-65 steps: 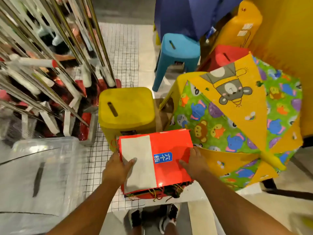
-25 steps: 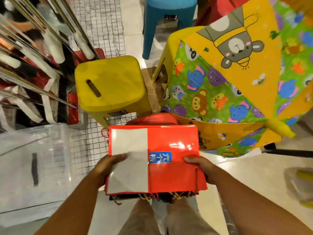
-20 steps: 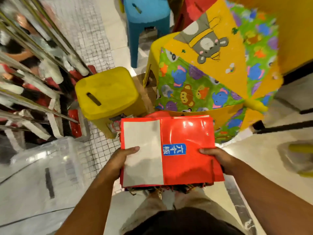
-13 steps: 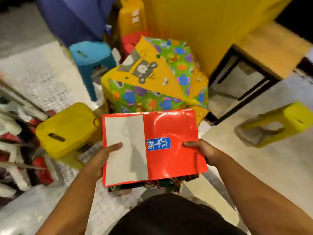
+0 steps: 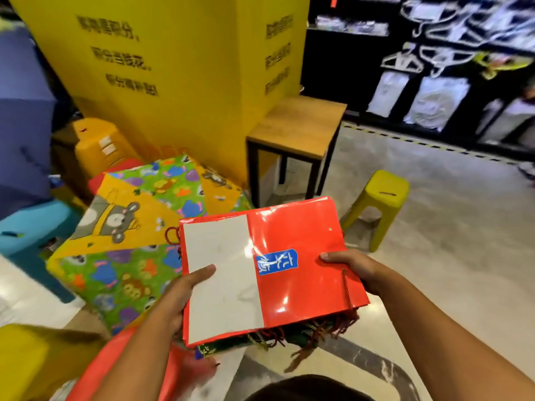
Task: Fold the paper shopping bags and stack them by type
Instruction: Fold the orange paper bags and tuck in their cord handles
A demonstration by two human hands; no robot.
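At the back, a tall yellow pillar (image 5: 173, 68), two faces printed with rows of dark Chinese characters, too blurred to read. To its right, dark shop shelving (image 5: 434, 82) hung with white goods and hangers. Lower left, an open children's umbrella (image 5: 124, 250) in green and yellow panels, covered with cartoon animals. Against the pillar, a wooden side table (image 5: 298, 123) on a black frame; near it on the floor (image 5: 448, 241), a yellow-green stool (image 5: 385, 195); far left, a blue stool (image 5: 34, 224). Held in mid-air in front of the umbrella, a stack of folded paper bags (image 5: 304, 241), glossy red on top with a white panel (image 5: 223, 270) over its left part. Left hand (image 5: 176, 296) clasping the stack's left edge, thumb flat on the white panel, fingers underneath. Right hand (image 5: 356, 270) clasping the right edge, thumb on the red, fingers below. Near the middle of the stack's top, a blue label (image 5: 276, 261) with white Chinese characters, upside down to the camera and smeared. Under the near edge, a green bag (image 5: 220, 346) peeking out amid red and gold cord handles (image 5: 318, 332).
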